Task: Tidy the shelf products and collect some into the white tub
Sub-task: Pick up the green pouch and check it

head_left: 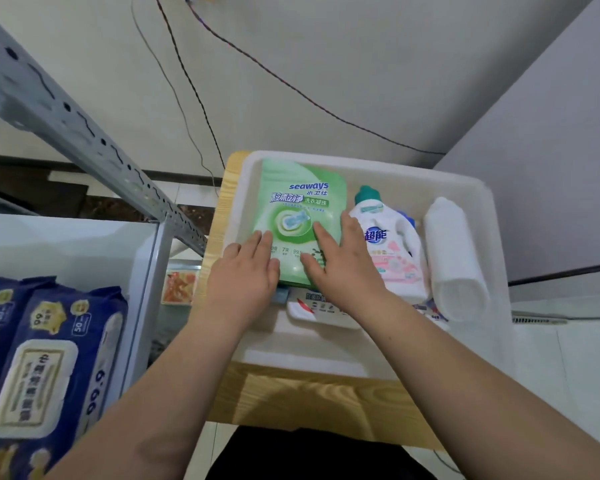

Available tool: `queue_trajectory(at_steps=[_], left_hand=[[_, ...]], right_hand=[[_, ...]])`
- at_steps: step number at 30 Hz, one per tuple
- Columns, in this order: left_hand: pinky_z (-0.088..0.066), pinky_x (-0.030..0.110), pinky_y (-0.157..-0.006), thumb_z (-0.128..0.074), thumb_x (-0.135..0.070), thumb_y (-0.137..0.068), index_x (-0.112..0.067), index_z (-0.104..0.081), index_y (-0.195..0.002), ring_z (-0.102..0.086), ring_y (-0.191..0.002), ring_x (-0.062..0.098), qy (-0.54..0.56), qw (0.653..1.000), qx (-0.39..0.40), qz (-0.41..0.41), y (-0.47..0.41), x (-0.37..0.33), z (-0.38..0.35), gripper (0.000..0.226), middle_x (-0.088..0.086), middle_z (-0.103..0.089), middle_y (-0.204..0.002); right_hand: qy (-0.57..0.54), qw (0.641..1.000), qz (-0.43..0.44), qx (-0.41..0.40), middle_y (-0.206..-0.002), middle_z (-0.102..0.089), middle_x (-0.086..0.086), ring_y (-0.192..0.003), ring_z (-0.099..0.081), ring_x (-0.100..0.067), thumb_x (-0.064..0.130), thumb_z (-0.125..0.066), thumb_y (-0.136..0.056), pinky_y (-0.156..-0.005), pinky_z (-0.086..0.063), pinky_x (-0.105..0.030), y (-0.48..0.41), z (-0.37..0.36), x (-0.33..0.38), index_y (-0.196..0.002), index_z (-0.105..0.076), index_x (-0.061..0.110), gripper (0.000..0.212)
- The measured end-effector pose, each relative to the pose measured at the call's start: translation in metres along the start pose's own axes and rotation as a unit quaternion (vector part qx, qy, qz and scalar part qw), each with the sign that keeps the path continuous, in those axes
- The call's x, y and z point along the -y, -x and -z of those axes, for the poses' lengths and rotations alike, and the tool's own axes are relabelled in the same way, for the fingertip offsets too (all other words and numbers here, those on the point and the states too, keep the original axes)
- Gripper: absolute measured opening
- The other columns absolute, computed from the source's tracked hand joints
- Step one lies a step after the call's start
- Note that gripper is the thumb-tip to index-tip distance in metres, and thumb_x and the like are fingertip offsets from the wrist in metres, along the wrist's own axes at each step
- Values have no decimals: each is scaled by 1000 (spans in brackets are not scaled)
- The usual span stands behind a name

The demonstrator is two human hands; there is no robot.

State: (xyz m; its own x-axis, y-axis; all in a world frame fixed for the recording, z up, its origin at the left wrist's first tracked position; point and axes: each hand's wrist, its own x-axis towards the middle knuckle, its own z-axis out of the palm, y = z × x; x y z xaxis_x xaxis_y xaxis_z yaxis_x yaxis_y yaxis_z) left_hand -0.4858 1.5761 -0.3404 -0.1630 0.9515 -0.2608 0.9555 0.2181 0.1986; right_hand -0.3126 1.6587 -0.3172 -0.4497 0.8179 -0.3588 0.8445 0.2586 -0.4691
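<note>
Both hands flat on pouch [302, 202] in tub [361, 358].
I see left hand [246, 275] and right hand [340, 265], fingers straight, released, pressing pouch at tub's left; bottle [392, 247] just beside right hand, roll [454, 258] beyond; tub on bench [309, 400], wipes [49, 358] left.

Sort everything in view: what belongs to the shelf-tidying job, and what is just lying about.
Job: white tub; green pouch under the left hand and right hand; detergent bottle; white roll; flat white pack; blue wipe packs on the shelf.
Lying about: black cables; orange packet between shelf and wooden table.
</note>
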Motion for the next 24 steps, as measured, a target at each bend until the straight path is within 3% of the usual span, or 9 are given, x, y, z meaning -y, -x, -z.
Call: queue_trajectory(at_steps=[3, 6, 9, 11, 13, 16, 19, 24], left_hand=[[-43, 50, -104, -25, -39, -100, 4, -51, -143, -58, -124, 41, 16, 1000, 16, 12, 9, -3, 1, 66, 24, -55, -144], [-35, 48, -112, -38, -34, -105, -4, -43, -151, -46, -136, 38, 61, 996, -25, 57, 39, -23, 17, 56, 21, -46, -152], [-32, 47, -115, -38, -40, -103, -11, -37, -155, -42, -139, 34, 61, 991, -65, 101, 95, -47, 21, 60, 18, -44, -154], [-38, 47, -113, -36, -45, -97, -5, -46, -148, -50, -132, 34, 43, 989, -87, 114, 144, -67, 15, 65, 19, -55, -142], [-46, 46, -106, -40, -46, -93, -3, -56, -139, -58, -123, 34, 45, 979, -103, 173, 200, -91, 5, 65, 17, -63, -131], [-51, 44, -96, -39, -50, -92, -7, -60, -133, -62, -111, 31, 63, 953, -99, 279, 285, -130, -14, 63, 11, -66, -121], [-50, 42, -95, -33, -55, -91, -11, -60, -134, -60, -111, 29, 86, 920, -100, 368, 367, -161, -34, 67, 6, -66, -121], [-52, 38, -91, -43, -50, -90, -12, -65, -127, -62, -109, 27, 99, 860, -154, 476, 490, -204, -77, 58, 5, -68, -116]], right_hand=[[39, 998, 14, 45, -171, 5, -13, -157, 11, -32, 56, -42, -102, -126, -2, -43, -3, 11, -5, -163, -18, 29, 71], [82, 992, 86, 36, -170, -5, -14, -157, 6, -33, 47, -49, -102, -127, -4, -42, 12, 26, -5, -162, -19, 21, 73], [88, 971, 221, 12, -163, -30, -17, -154, -19, -36, 32, -58, -98, -126, -19, -46, 54, 29, -7, -156, -36, 13, 66], [86, 940, 329, -16, -144, -54, -21, -139, -46, -40, 29, -60, -90, -117, -38, -52, 87, 18, -13, -142, -55, 5, 58], [92, 906, 413, -9, -125, -65, -20, -121, -60, -40, 26, -64, -82, -106, -49, -49, 116, 1, -19, -129, -64, 1, 53], [115, 863, 490, 51, -117, -67, -16, -112, -63, -37, 20, -74, -78, -96, -52, -41, 169, -24, -19, -125, -65, 3, 51], [136, 819, 545, 118, -124, -65, -11, -118, -59, -31, 25, -72, -84, -91, -55, -42, 234, -46, -8, -131, -63, 8, 50], [208, 709, 649, 181, -126, -63, -11, -119, -58, -32, 26, -65, -91, -98, -51, -43, 329, -88, 15, -135, -59, 10, 47]])
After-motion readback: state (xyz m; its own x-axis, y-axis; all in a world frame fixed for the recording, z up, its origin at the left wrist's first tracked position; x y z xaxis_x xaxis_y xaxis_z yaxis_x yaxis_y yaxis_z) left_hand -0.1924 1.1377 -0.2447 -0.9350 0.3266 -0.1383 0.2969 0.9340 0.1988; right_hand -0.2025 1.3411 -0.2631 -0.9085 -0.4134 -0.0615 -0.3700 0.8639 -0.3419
